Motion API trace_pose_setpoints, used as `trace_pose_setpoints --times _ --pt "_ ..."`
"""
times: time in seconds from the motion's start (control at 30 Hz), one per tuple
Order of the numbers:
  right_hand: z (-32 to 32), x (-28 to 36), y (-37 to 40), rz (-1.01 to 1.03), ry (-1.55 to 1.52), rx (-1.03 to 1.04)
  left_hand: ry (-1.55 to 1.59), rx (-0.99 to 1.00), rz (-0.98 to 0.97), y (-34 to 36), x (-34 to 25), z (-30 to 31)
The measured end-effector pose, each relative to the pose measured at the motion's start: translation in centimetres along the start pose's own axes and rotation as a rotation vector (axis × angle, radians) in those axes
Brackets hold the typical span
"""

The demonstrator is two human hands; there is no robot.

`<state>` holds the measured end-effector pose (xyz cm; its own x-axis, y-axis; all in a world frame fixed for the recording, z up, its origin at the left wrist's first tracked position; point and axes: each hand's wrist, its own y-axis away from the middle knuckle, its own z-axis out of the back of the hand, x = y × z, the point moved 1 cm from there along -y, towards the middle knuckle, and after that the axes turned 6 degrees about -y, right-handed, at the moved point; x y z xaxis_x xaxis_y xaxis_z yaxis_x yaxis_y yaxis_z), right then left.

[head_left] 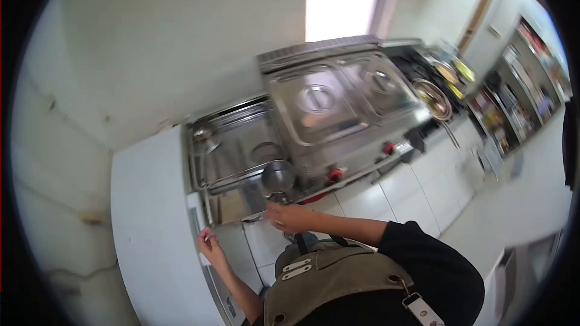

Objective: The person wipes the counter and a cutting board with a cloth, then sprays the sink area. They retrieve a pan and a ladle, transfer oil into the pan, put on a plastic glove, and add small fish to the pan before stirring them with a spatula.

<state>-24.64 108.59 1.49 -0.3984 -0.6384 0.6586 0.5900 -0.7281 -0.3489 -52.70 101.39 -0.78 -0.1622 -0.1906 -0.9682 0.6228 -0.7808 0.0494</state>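
Note:
My right hand [289, 218] is closed at the near edge of the steel counter, around the handle end of a small steel pot [278, 176]; the grip is blurred. The pot is at the right corner of a shallow steel tray unit [232, 142]. Beside the white cabinet's edge, my left hand [209, 244] has its fingers curled together, and what they hold, if anything, is too small to tell. A round steel utensil [205, 139] lies in the tray unit's left part.
Right of the tray stands a steel warmer [356, 139] with two lidded wells and red knobs. Beyond it, a pan [432, 99] sits on a black stove. A white cabinet top [148, 205] is on the left, and stocked shelves [513, 96] are at far right.

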Motion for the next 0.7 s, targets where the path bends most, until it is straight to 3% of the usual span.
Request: trace_pose_setpoints --times 0.07,0.13,0.2,0.23,0.27,0.37,0.43,0.47,0.53,0.6,0.7 --pt "2.6 0.3 9.6 -0.149 0.029 0.294 -0.018 0.147 -0.088 0.3 -2.3 -4.0" --pt "5.6 1.1 19.9 -0.406 0.074 0.206 -0.154 0.341 -0.31 1.5 -4.2 -7.7" --pt "7.3 1.6 30.4 -0.828 0.142 0.136 -0.216 0.505 -0.321 5.3 -7.6 -11.8" --pt "7.6 1.9 36.5 -0.789 0.217 -0.097 -0.27 0.662 -0.386 7.1 -8.1 -13.6" --pt "10.0 6.0 38.8 -1.108 0.196 -0.249 -0.324 0.82 -0.448 9.2 -8.3 -15.1" --pt "11.7 13.8 50.1 -1.323 0.309 -0.892 -0.509 1.179 -0.554 17.2 -6.2 -19.2" --pt "10.7 19.1 56.2 -1.423 0.499 -1.21 -0.625 1.397 -0.794 23.2 -3.2 -21.3" --pt "9.3 21.8 58.1 -1.477 0.52 -1.261 -0.688 1.559 -0.754 26.3 -1.6 -21.7" --pt "5.9 26.6 61.4 -1.578 0.51 -1.698 -0.743 1.869 -0.724 33.1 0.7 -22.4" --pt "2.1 30.6 62.8 -1.693 0.509 -1.861 -0.752 2.101 -0.775 39.4 0.9 -22.0" --pt "-2.9 34.5 61.1 -1.807 0.488 -1.614 -0.709 2.497 -0.956 46.6 0.1 -21.5"
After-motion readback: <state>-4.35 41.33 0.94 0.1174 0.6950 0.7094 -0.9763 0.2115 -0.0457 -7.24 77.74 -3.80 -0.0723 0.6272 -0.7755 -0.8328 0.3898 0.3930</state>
